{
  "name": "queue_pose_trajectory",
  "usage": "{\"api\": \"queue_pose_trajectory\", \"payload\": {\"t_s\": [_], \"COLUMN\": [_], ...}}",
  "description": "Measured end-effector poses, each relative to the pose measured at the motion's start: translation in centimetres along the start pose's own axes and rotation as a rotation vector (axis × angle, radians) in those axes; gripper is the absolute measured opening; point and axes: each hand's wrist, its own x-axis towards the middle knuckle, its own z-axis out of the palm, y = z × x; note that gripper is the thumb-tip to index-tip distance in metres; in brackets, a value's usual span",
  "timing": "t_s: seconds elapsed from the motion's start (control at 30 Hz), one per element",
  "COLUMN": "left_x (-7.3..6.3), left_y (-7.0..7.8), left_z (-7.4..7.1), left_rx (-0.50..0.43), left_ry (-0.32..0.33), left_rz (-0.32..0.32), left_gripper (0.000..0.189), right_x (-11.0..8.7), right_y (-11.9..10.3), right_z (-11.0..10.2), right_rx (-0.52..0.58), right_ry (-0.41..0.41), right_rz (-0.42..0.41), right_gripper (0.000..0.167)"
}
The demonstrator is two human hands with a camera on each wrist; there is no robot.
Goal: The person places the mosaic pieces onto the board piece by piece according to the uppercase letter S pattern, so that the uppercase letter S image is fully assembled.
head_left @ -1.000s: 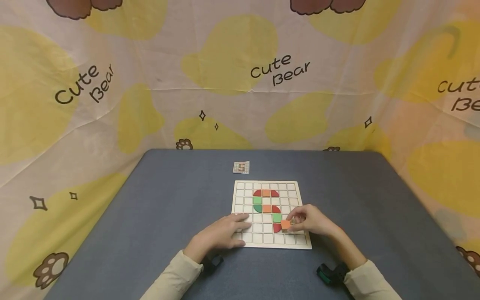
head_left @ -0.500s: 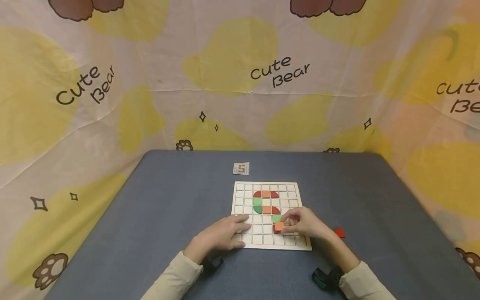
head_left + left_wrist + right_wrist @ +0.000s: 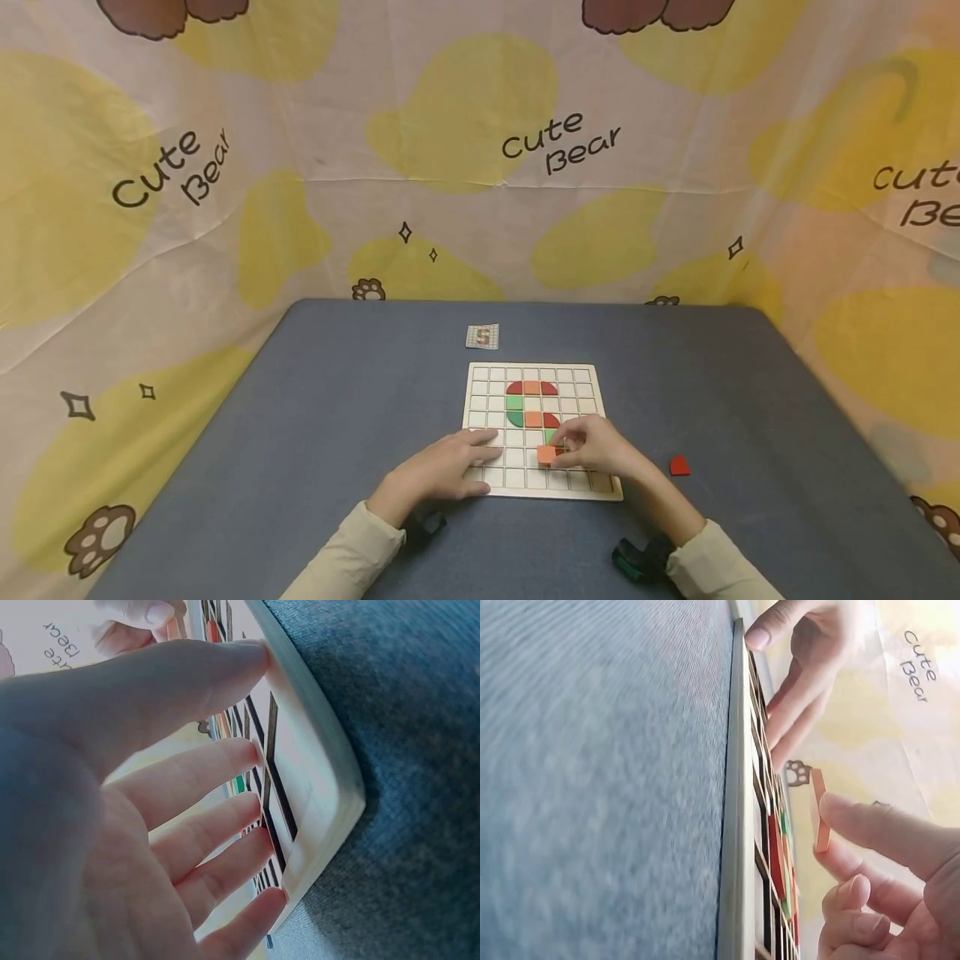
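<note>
A white grid board point(image 3: 487, 375) lies on the table, with red, orange and green tiles set in some of its cells in a curving figure. My right hand point(image 3: 596, 446) pinches an orange square tile point(image 3: 546, 455) between thumb and finger. In the right wrist view that tile point(image 3: 820, 814) is held edge-on, apart from the board. My left hand point(image 3: 442, 467) rests its fingertips on the board's near left part, fingers spread. The left wrist view shows its thumb near the board's rim point(image 3: 330, 772).
A red tile point(image 3: 679, 466) with a curved edge lies on the table to the right of the board. Beyond the board's far edge lies a small card point(image 3: 482, 336) with a figure on a grid. A printed cloth point(image 3: 450, 125) hangs behind the table.
My right hand has moved left over the board with the orange tile, past the lower red tile. The loose red tile at the right has come into view. My left hand has stayed put.
</note>
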Motion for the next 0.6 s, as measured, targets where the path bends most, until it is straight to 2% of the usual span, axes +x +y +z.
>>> {"api": "queue_pose_trajectory", "payload": {"t_s": [0.1,0.43,0.6], "left_x": [-0.1,0.0,0.0], "left_y": [0.0,-0.2,-0.1], "left_z": [0.0,0.0,0.0], "left_rx": [-0.002,0.005,0.002], "left_ry": [0.008,-0.004,-0.002], "left_rz": [0.015,-0.002,-0.002], "left_gripper": [0.052,0.052,0.052], "right_x": [0.2,0.6,0.8], "right_y": [-0.2,-0.8,-1.0], "right_z": [0.2,1.0,1.4], "right_rx": [-0.010,0.003,-0.035], "right_ry": [0.009,0.015,0.026], "right_rz": [0.007,0.086,0.099], "right_gripper": [0.022,0.020,0.020]}}
